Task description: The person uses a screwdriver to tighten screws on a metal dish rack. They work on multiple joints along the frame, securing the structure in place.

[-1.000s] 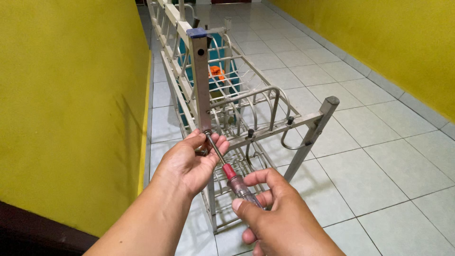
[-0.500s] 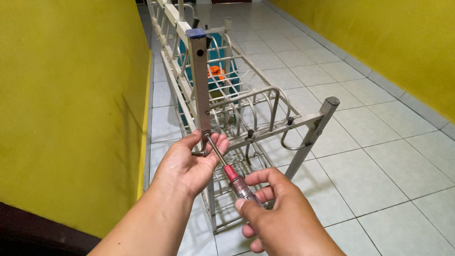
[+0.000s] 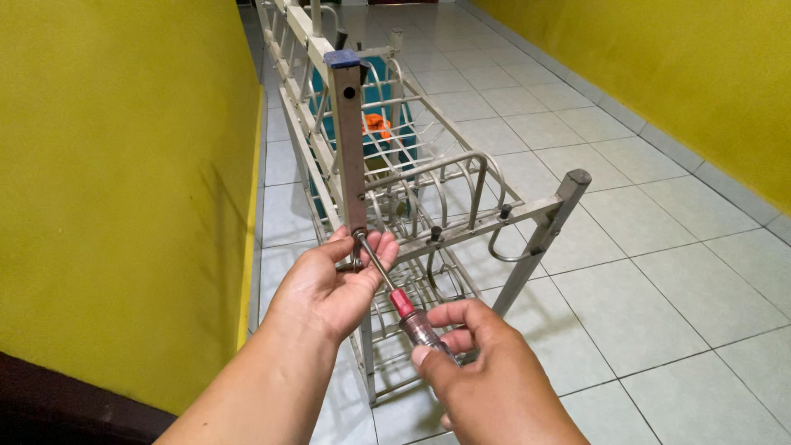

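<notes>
Two bare hands work at the near end of a grey metal rack (image 3: 428,177) that lies along a pale tiled floor (image 3: 659,272), close to a yellow wall (image 3: 124,181). The left hand (image 3: 329,284) is wrapped around the lower part of the rack's near upright post (image 3: 350,140), its fingers (image 3: 381,247) curled behind the metal and closed on it. The right hand (image 3: 486,379) holds a screwdriver (image 3: 395,297) with a red and clear handle; thumb and fingers are closed around that handle, low in the view. The screwdriver's thin shaft slants up and to the left, and its tip sits at the post just above the left hand's fingertips, apparently on a screw there, though the point of contact is too small to make out. The post stands upright and carries a dark blue cap on top. A second post (image 3: 544,239), tilted, rises to the right with curved wire loops and hooks between the two. Farther along the rack, something teal (image 3: 383,99) and a small orange object (image 3: 376,125) show through the wires.
</notes>
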